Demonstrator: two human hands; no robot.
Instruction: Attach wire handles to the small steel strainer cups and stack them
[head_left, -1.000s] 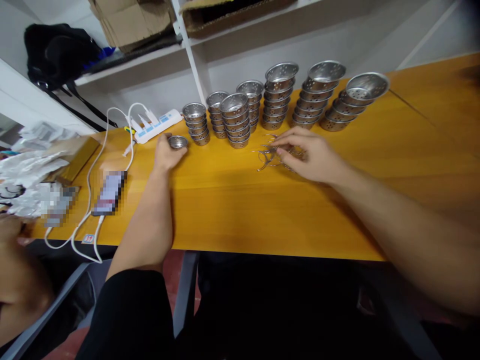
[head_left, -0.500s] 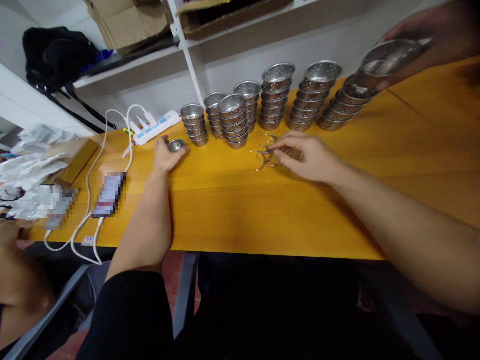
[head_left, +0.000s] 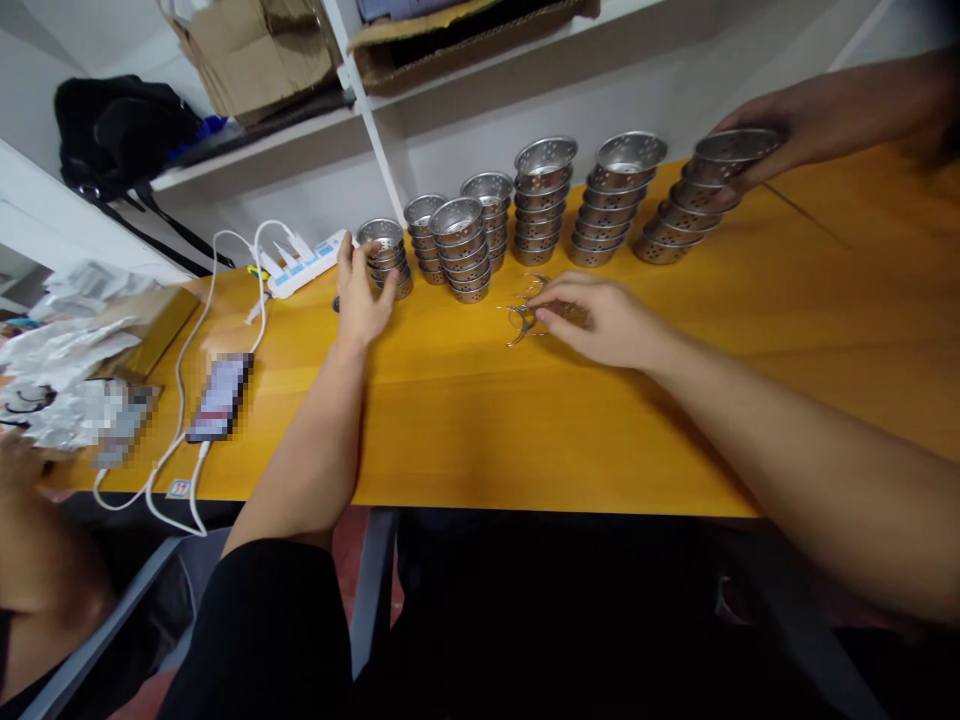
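My left hand is at the leftmost stack of perforated metal cups, thumb and fingers spread at its near side. Whether it touches the stack I cannot tell. A small metal cup stands by my left wrist side, mostly hidden behind the hand. With fingertips pinched, my right hand grips thin curved metal wire pieces just above or on the table; part of them is hidden by the fingers. Two other short cup stacks, one at the front and one behind it, stand between my hands.
Taller cup stacks line the back. At the right, another person's hand holds the top of a stack. A power strip, a phone with cables and plastic bags lie left. Shelving rises behind.
My left hand has left the small cup and moved right to the leftmost stack. My right hand stays on the wires. The other person's hand has lowered its cup onto the right stack.
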